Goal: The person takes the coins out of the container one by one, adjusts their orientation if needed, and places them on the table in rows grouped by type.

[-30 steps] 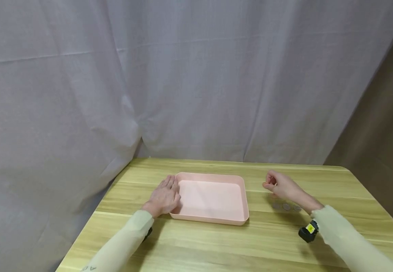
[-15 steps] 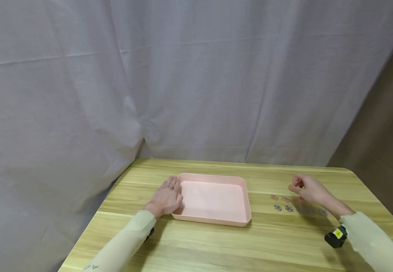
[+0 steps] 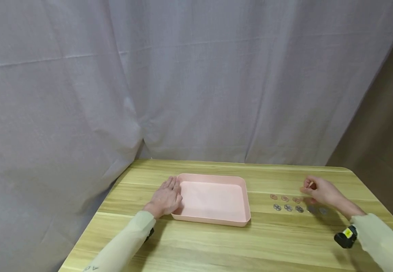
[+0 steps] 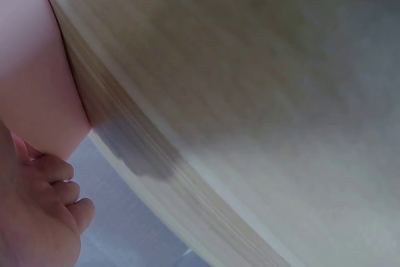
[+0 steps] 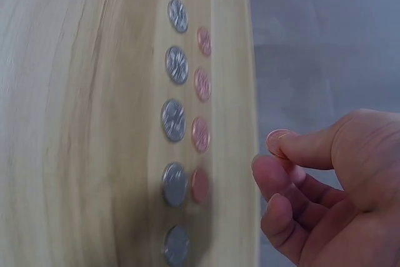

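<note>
Along the left wall of the pink tray (image 3: 213,200) lies my left hand (image 3: 165,197), its fingers straight and touching the wall. In the left wrist view the tray's outer wall (image 4: 37,73) shows beside the fingers (image 4: 62,192). My right hand (image 3: 322,192) is raised over the table at the right, and a copper coin (image 5: 278,143) is pinched between thumb and finger. Under and left of it lie silver coins (image 5: 174,120) in one row and copper coins (image 5: 200,134) in a second row behind, several in each. The hand's shadow darkens the nearest ones.
The wooden table (image 3: 213,245) carries the tray and the coins, with a strip of tabletop between them. Grey curtain (image 3: 196,94) hangs behind the table's back edge, and a brown cloth (image 3: 390,151) hangs at the right.
My right hand has moved right, away from the tray, holding a copper coin throughout. Coins it covered before now show in the head view. My left hand stays at the tray.
</note>
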`<control>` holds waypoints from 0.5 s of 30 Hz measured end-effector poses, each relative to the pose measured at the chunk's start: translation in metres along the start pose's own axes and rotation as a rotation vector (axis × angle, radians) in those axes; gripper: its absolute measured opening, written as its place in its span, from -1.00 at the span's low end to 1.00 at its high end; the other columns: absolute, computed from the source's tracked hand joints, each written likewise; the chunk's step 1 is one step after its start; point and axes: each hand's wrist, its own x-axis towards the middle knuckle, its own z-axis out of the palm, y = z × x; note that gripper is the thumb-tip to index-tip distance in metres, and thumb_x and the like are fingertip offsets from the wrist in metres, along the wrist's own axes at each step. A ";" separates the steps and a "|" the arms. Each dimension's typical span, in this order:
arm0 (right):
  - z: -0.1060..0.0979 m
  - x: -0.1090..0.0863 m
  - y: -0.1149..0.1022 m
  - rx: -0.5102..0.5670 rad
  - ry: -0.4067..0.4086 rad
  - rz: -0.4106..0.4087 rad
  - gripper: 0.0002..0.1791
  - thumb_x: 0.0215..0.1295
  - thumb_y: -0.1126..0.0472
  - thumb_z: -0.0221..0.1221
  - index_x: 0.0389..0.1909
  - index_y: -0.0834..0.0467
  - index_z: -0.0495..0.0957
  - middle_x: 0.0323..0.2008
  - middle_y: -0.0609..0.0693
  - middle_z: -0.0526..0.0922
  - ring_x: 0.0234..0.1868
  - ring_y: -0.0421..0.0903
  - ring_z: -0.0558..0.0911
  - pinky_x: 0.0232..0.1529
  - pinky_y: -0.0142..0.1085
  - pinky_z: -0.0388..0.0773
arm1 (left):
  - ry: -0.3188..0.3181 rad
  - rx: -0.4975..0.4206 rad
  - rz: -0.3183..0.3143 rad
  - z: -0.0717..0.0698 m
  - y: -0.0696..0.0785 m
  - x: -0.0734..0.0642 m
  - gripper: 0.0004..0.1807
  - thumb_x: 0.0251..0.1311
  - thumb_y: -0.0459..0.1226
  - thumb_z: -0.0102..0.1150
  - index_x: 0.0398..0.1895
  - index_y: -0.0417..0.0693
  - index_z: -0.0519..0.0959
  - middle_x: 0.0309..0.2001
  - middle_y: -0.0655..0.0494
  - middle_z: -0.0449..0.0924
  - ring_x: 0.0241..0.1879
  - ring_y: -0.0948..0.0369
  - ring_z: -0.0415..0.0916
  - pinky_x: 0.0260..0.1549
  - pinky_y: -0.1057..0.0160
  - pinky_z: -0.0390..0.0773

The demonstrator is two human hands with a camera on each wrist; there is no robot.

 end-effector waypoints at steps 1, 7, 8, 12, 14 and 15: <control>0.000 0.000 0.004 0.002 -0.002 0.010 -0.81 0.39 0.21 0.15 -0.31 0.25 0.39 -0.47 0.09 0.58 -0.60 -0.11 0.55 -0.61 -0.30 0.55 | 0.003 0.002 0.002 0.000 -0.001 0.000 -0.30 0.47 -0.05 -0.43 0.53 -0.30 -0.04 0.55 -0.21 -0.04 0.56 -0.06 -0.11 0.55 0.02 -0.01; 0.000 -0.001 0.020 -0.017 -0.012 0.053 -0.82 0.36 0.23 0.15 -0.33 0.25 0.39 -0.53 0.06 0.55 -0.61 -0.11 0.55 -0.68 -0.32 0.47 | -0.003 0.000 0.001 0.000 -0.001 0.000 -0.30 0.48 -0.05 -0.43 0.53 -0.29 -0.03 0.55 -0.21 -0.04 0.56 -0.06 -0.11 0.55 0.01 0.01; 0.000 -0.002 0.021 -0.018 -0.015 0.061 -0.82 0.36 0.23 0.15 -0.33 0.25 0.39 -0.54 0.06 0.54 -0.62 -0.10 0.55 -0.69 -0.32 0.45 | -0.004 0.000 -0.002 0.000 -0.001 0.000 -0.30 0.48 -0.05 -0.43 0.53 -0.29 -0.03 0.55 -0.21 -0.04 0.56 -0.06 -0.11 0.55 0.01 0.01; -0.001 -0.005 0.031 -0.033 -0.005 0.073 -0.82 0.32 0.24 0.17 -0.35 0.27 0.40 -0.51 0.06 0.55 -0.62 -0.10 0.56 -0.69 -0.33 0.45 | 0.003 -0.001 -0.002 0.000 -0.001 -0.001 -0.30 0.48 -0.05 -0.43 0.53 -0.29 -0.04 0.55 -0.21 -0.04 0.56 -0.06 -0.11 0.55 0.02 0.00; -0.001 -0.007 0.036 -0.043 -0.005 0.087 -0.83 0.30 0.25 0.17 -0.36 0.27 0.42 -0.50 0.06 0.55 -0.61 -0.10 0.56 -0.67 -0.33 0.46 | -0.002 -0.001 -0.003 0.000 -0.001 -0.001 -0.30 0.48 -0.04 -0.44 0.54 -0.29 -0.04 0.55 -0.20 -0.05 0.56 -0.05 -0.12 0.55 0.02 -0.01; -0.002 -0.009 0.039 -0.050 -0.005 0.088 -0.83 0.30 0.26 0.18 -0.36 0.28 0.42 -0.49 0.06 0.55 -0.61 -0.10 0.56 -0.67 -0.33 0.45 | -0.006 0.000 -0.002 0.000 -0.001 -0.001 -0.30 0.48 -0.04 -0.44 0.54 -0.29 -0.05 0.55 -0.20 -0.05 0.56 -0.05 -0.12 0.55 0.02 -0.01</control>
